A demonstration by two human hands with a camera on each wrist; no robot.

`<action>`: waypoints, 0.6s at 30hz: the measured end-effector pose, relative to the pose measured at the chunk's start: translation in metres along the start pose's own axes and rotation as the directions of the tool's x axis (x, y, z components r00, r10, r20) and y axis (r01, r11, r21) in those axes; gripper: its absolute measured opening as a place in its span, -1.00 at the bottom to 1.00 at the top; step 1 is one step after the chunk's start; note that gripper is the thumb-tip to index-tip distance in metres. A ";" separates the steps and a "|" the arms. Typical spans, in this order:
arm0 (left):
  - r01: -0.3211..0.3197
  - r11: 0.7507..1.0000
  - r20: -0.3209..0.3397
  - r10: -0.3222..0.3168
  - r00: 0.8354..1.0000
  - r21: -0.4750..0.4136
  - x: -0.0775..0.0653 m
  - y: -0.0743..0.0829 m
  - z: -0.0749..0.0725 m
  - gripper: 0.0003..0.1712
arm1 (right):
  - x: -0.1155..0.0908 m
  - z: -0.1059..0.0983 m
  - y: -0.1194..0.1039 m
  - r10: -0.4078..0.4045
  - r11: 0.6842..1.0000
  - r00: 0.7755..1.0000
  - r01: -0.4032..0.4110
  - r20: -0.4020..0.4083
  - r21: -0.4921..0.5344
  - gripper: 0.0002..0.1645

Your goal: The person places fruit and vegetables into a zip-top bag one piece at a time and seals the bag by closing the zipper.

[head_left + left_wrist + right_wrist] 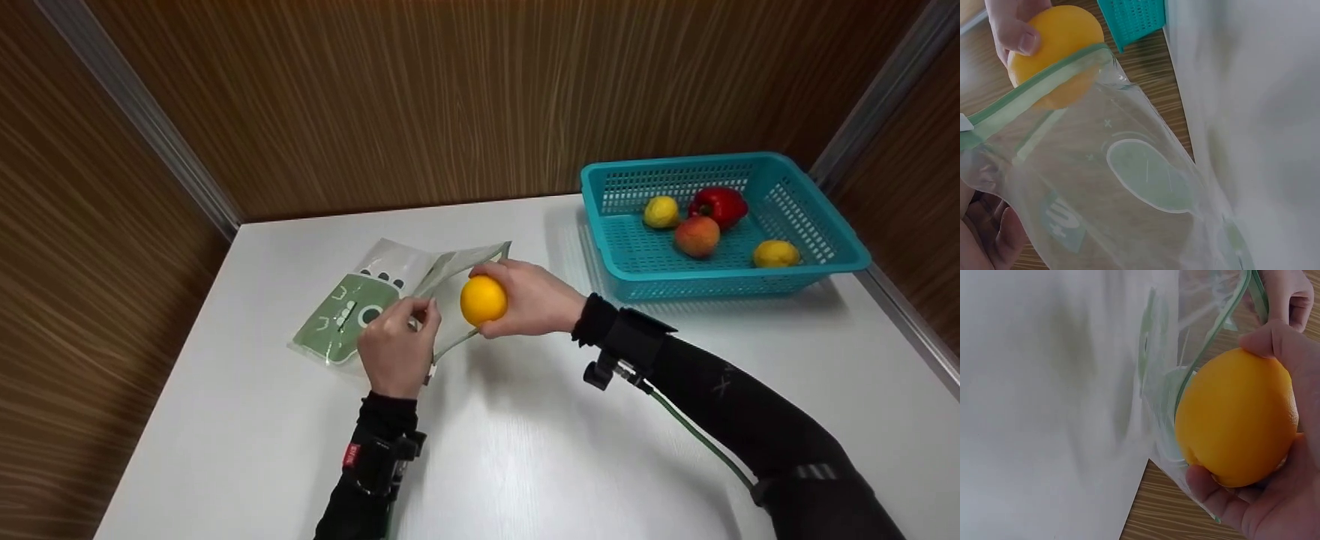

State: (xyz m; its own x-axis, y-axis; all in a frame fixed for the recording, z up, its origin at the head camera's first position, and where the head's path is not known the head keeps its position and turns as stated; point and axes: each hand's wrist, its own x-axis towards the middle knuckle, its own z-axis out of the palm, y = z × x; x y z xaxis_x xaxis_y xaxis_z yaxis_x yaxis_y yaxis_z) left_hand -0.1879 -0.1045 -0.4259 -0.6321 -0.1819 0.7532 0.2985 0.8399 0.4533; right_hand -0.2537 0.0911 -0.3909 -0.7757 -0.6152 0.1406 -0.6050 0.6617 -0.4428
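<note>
My right hand grips an orange, thumb and fingers around its sides. The fruit is at the open mouth of a clear zip bag with a green rim and pale green prints; part of it shows through the plastic in the left wrist view. My left hand pinches the near edge of that mouth between thumb and finger. Beside it on the table lies flat clear plastic with a green monster face; whether this belongs to the same bag I cannot tell.
A teal basket stands at the table's back right. Inside are two lemons, a red pepper and a reddish-orange fruit. Wood-grain panels close off the white table at the back and sides.
</note>
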 end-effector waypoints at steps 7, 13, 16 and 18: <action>-0.007 1.000 -0.003 0.007 1.000 -0.011 0.000 0.001 0.001 -0.88 | 0.010 0.017 -0.002 -0.010 0.997 0.998 0.005 -0.062 -0.081 -0.24; -0.016 1.000 0.000 0.016 1.000 -0.008 -0.001 0.001 0.002 -0.87 | 0.022 0.034 -0.002 -0.021 0.987 0.999 0.014 -0.040 -0.162 -0.22; -0.015 1.000 0.005 0.015 1.000 -0.002 -0.002 0.001 0.003 -0.88 | 0.030 0.042 -0.001 -0.027 0.984 0.999 0.021 -0.033 -0.178 -0.30; -0.013 1.000 0.008 0.013 1.000 -0.004 -0.002 0.001 0.003 -0.89 | 0.034 0.048 -0.001 -0.032 0.981 0.999 0.026 -0.026 -0.191 -0.34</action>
State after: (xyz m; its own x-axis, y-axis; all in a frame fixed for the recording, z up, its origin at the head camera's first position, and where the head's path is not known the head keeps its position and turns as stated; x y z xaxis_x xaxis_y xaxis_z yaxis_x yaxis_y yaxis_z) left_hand -0.1884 -0.1020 -0.4284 -0.6339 -0.1672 0.7551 0.3090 0.8403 0.4454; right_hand -0.2711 0.0490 -0.4282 -0.7606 -0.6244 0.1777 -0.6482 0.7151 -0.2618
